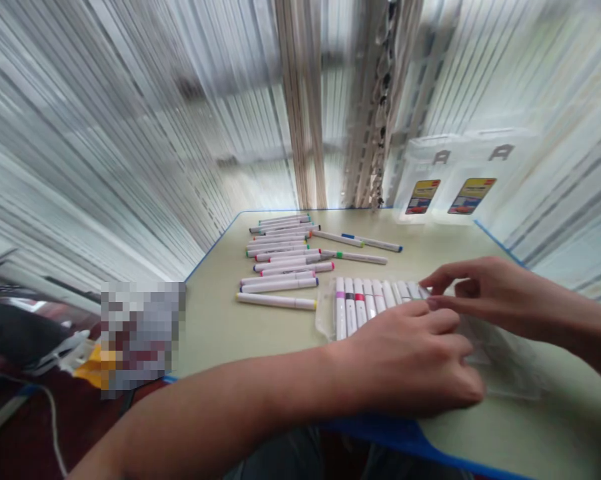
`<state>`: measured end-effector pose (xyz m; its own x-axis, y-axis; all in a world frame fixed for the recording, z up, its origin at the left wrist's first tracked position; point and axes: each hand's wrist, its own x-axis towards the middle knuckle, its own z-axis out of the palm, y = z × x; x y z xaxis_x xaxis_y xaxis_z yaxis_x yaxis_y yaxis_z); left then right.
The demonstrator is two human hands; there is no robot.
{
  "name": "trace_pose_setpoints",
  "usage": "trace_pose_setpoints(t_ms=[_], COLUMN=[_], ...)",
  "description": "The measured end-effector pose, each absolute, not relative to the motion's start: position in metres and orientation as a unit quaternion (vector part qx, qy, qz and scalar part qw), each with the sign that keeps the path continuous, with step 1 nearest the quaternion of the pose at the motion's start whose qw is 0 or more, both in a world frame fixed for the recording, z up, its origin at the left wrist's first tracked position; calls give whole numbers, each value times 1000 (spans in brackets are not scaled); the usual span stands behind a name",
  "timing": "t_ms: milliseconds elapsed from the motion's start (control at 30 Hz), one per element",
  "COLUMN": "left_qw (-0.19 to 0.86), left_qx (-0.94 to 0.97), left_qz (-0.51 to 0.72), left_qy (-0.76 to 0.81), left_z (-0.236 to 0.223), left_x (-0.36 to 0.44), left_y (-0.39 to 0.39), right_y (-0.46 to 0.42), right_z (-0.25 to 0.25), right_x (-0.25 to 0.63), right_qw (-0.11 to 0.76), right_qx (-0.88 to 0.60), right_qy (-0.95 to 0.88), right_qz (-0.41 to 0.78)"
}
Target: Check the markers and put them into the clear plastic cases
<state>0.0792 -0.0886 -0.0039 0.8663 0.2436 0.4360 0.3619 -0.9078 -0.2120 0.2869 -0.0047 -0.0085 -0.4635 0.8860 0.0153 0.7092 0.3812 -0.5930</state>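
Note:
A row of white markers point(350, 310) with coloured bands lies side by side in a clear plastic sleeve point(324, 313) near the front of the table. My left hand point(420, 353) reaches across the lower part of this row, its fingers curled; what is under them is hidden. At the row's right end, my right hand point(475, 290) has thumb and forefinger pinched on a marker point(423, 292). To the left of the row lie several loose markers point(285, 267), capped in various colours, mostly parallel to one another.
Two clear plastic cases point(415, 180) with printed labels stand at the table's back right, against striped curtains point(250, 100). The pale table point(205, 320) has a blue edge. Left of it are a pixelated patch, a yellow item point(93, 365) and a white cable point(53, 413).

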Motion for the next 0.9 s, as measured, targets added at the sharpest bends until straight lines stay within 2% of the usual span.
trace_pose_setpoints(t_ms=[333,900], left_qw=[128,111], left_qx=[-957,-966], left_qz=[-212,-174], left_qy=[-149,-158], left_z=[-7,-5], left_x=[79,77], left_y=[-85,-84], right_y=[-2,-9], right_z=[-3,6], right_x=[282,275], right_qw=[125,177], right_qx=[-513,-502], right_qy=[-789,-779], right_qz=[315,331])
